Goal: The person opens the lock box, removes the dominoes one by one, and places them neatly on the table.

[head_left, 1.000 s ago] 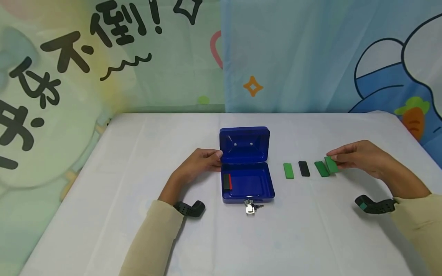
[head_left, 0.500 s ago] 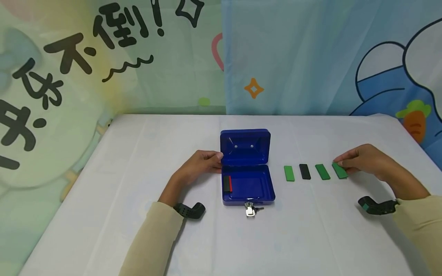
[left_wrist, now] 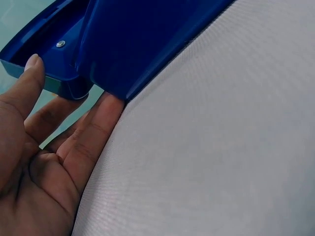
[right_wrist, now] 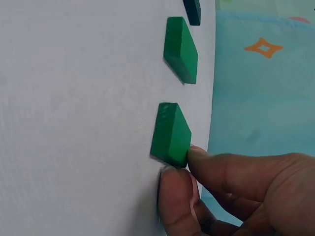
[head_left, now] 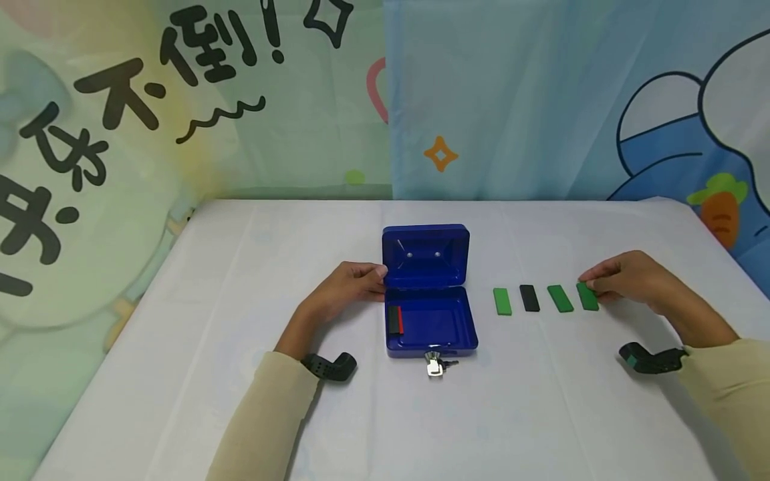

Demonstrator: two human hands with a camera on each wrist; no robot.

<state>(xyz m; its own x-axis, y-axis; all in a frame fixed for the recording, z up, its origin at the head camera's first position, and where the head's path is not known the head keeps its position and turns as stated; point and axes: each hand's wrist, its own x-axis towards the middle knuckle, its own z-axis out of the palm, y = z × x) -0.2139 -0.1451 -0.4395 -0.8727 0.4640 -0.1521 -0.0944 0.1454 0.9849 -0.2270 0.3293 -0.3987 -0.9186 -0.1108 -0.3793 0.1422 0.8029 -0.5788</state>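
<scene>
A blue cash box (head_left: 439, 321) stands on the table, its lid (head_left: 426, 267) raised. My left hand (head_left: 357, 282) holds the lid's left side by the hinge; in the left wrist view the thumb (left_wrist: 33, 73) lies on the lid's rim and other fingers reach behind and below. A black block and a red one (head_left: 401, 320) are inside the box at the left. Right of the box, my right hand (head_left: 631, 277) pinches the end of a dark green domino-like block (right_wrist: 170, 135) at the table surface. It is the rightmost in a row.
To its left in the row lie another dark green block (head_left: 560, 298), a black block (head_left: 529, 298) and a lighter green block (head_left: 502, 301), spaced apart. A lock with keys (head_left: 434, 364) sticks out of the box front. Printed curtains (head_left: 511, 100) hang behind the white-covered table.
The right hand has set the green block down from against its neighbour to a spot slightly right, with a small gap, then nudged it a little. The left hand stays at the lid.
</scene>
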